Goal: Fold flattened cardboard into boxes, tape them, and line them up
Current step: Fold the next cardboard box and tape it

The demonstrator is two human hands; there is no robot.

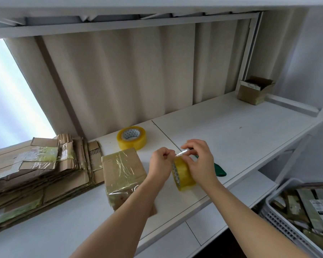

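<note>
Nearest, at the right edge, a white slatted basket [280,216] holds flat packets whose label print is too small to read. Mid-table [231,131], the right hand [200,161] curls round a yellow tape roll [184,174] standing on edge while the left hand [161,161] pinches its peeled, crumpled tape end [182,152]; a green cutter [219,169] lies just right, a taped box [124,170] just left, and flattened cardboard [35,170] is stacked further left. Farther back lies a second tape roll [131,137] with a patterned core, and far right an open box [254,90] bears an unreadable label.
</note>
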